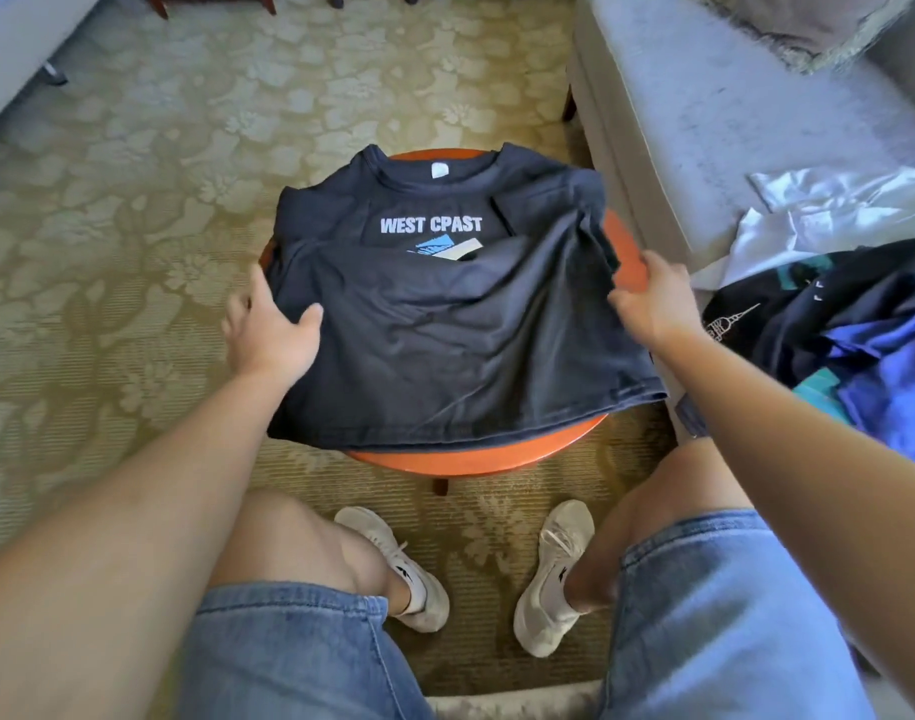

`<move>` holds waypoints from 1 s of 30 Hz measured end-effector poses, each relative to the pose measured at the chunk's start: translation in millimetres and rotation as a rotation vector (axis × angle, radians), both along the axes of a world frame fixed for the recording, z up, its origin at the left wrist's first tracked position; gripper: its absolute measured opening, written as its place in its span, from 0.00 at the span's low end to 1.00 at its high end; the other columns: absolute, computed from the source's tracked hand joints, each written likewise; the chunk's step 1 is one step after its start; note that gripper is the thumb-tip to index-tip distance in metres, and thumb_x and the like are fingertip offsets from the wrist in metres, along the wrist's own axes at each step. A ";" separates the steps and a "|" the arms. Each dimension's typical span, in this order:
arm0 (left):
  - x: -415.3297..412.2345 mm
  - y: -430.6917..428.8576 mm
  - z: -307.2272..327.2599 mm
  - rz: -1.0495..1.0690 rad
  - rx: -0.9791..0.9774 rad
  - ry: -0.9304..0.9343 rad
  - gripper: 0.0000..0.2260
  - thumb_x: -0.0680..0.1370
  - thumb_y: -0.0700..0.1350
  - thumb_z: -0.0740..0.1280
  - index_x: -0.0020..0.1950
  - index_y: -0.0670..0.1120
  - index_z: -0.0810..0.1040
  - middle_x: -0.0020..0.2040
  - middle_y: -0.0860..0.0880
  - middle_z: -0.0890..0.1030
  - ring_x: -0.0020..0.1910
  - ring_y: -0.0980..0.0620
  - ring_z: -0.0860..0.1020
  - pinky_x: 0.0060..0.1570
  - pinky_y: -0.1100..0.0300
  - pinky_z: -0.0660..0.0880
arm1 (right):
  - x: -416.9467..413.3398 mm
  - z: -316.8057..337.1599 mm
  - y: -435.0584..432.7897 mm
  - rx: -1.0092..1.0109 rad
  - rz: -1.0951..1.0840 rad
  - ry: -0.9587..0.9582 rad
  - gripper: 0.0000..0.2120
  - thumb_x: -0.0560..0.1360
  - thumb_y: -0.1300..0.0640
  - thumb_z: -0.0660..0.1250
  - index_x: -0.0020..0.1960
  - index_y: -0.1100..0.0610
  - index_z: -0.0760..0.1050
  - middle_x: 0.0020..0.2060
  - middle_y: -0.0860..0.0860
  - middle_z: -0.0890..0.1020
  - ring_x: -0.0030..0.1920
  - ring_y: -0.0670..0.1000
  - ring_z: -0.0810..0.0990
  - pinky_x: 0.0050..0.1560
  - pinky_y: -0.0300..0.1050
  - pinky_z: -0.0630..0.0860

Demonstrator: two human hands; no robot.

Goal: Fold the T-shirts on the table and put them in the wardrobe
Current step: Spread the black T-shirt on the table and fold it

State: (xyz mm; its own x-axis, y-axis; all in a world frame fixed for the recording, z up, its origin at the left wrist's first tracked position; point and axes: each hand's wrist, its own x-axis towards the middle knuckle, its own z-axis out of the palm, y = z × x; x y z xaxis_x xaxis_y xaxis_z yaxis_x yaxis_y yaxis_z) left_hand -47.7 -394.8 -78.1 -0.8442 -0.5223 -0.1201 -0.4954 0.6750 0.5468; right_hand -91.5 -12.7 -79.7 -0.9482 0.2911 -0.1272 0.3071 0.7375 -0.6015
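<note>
Nearest are the person's knees in light denim shorts (715,615), and below them a pair of white sneakers (551,579) planted on a patterned olive carpet (133,200). Both bare forearms reach forward over a small round reddish-brown table (476,459). A dark navy T-shirt (445,345) lies spread on it and covers most of the top. Its hem hangs a little over the near rim, its collar points away from the person, and white lettering reading "WEST CPAST" shows on the chest. A loose fold of the shirt's own cloth lies across the lower part of the print. The left hand (268,330) rests at the shirt's left edge with its fingers spread and fairly straight, the thumb lying on top of the cloth. The right hand (652,298) is at the shirt's right edge, its fingers curled in and pinching the fabric there. To the right, a grey sofa (704,122) holds a heap of unfolded clothes (834,330): a white piece, a dark one with a thin line drawing, and blue and teal ones.
</note>
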 end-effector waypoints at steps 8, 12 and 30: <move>53.4 -22.9 4.4 0.015 0.146 -0.186 0.37 0.76 0.59 0.68 0.78 0.45 0.58 0.74 0.42 0.67 0.71 0.38 0.67 0.69 0.46 0.66 | 63.3 -2.1 7.8 -0.053 -0.040 -0.176 0.19 0.72 0.60 0.69 0.62 0.60 0.72 0.55 0.59 0.80 0.54 0.63 0.79 0.55 0.54 0.77; 72.4 -23.8 28.1 -0.061 0.245 -0.176 0.35 0.78 0.44 0.68 0.80 0.49 0.53 0.76 0.45 0.64 0.72 0.40 0.66 0.66 0.49 0.66 | 80.1 20.1 7.0 -0.246 -0.128 -0.064 0.23 0.75 0.64 0.65 0.70 0.60 0.67 0.47 0.59 0.80 0.45 0.61 0.81 0.56 0.59 0.78; 144.4 -2.5 147.7 -0.196 0.512 0.184 0.06 0.79 0.38 0.67 0.51 0.47 0.81 0.44 0.47 0.81 0.33 0.54 0.76 0.36 0.66 0.74 | 161.8 118.9 8.5 -0.478 -0.024 0.217 0.13 0.77 0.69 0.61 0.40 0.55 0.75 0.36 0.54 0.78 0.26 0.48 0.76 0.27 0.32 0.75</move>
